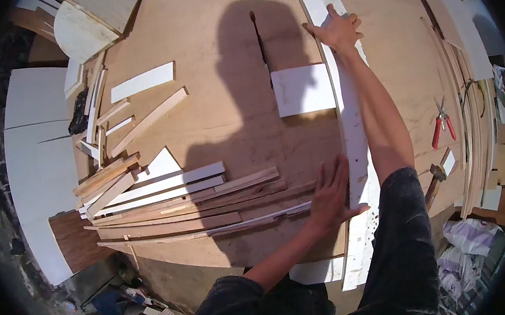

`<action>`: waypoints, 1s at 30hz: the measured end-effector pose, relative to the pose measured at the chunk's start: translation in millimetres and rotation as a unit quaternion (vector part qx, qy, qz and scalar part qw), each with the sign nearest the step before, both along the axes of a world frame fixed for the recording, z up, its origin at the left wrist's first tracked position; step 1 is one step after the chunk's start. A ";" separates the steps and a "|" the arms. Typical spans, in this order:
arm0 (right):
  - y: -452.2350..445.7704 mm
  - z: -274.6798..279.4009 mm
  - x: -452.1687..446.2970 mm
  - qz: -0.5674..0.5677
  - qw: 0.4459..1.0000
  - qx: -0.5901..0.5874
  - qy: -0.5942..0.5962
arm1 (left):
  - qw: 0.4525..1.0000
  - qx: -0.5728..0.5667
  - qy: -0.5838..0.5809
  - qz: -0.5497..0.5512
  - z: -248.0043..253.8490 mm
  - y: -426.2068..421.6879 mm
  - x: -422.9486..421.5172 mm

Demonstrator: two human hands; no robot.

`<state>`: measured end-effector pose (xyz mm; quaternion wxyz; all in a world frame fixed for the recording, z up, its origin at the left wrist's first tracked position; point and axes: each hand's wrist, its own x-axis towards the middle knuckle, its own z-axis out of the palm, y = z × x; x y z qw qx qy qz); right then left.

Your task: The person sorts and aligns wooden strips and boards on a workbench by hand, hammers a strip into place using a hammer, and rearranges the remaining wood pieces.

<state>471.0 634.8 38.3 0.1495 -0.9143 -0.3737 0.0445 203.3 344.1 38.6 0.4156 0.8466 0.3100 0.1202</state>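
Note:
A long white board (353, 133) runs front to back over the right half of the wooden worktable. My right hand (340, 31) rests on its far part, fingers spread across the surface. Nearer to me, my left hand (328, 196) lies against the board's left edge, with fingers stretched forward and the thumb over the top. A white rectangular panel (300, 90) lies between the two hands, its right side meeting or passing under the long board; I cannot tell which. Another white piece (316, 271) shows at the board's near end, by the table edge.
Several wood strips (169, 225) and white offcuts (142, 82) lie on the left of the tabletop (196, 21). Red-handled pliers or snips (442, 124) and a hammer (436, 183) lie on the right. Long strips (468, 142) line the right edge. A dark slot (259, 37) marks the tabletop.

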 end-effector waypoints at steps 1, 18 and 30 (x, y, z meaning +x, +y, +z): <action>-0.2 1.4 0.2 0.004 1.000 0.002 0.008 | 1.000 0.007 -0.002 0.000 2.1 0.8 0.9; 1.9 0.3 -5.5 0.001 0.999 -0.028 0.022 | 0.992 -0.059 -0.070 0.091 -27.8 15.9 -13.1; -128.7 -8.9 -33.0 0.140 0.989 0.044 -0.001 | 0.950 0.054 -0.137 0.275 -42.7 163.9 -18.0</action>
